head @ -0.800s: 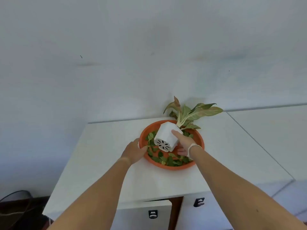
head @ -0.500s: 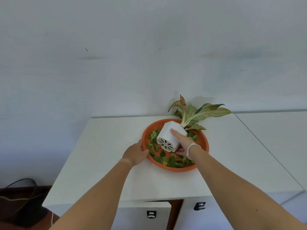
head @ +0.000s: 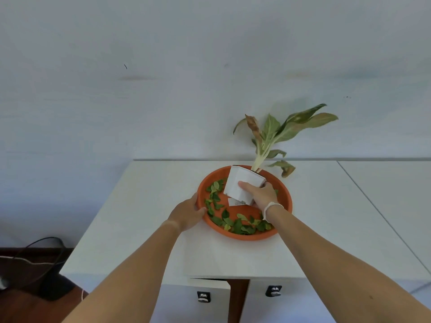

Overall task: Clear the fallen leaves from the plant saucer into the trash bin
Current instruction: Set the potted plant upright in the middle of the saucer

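Note:
An orange plant saucer (head: 283, 194) sits on a white cabinet top. Several small green fallen leaves (head: 238, 223) lie along its left and near parts. A white plastic pot (head: 242, 183) with a leafy plant (head: 272, 134) stands in the saucer, tilted away to the right. My right hand (head: 261, 194) grips the pot's side. My left hand (head: 189, 213) holds the saucer's left rim. No trash bin is in view.
The white cabinet top (head: 144, 206) runs along a pale wall, with a second white surface (head: 391, 183) adjoining on the right. Two drawer handles (head: 203, 296) show below the front edge. A black cable and dark object (head: 44, 259) lie on the floor at lower left.
The pot has swung up from lying on its side, bottom holes facing me, to nearly upright, and the plant now rises higher. My left hand stays on the saucer rim.

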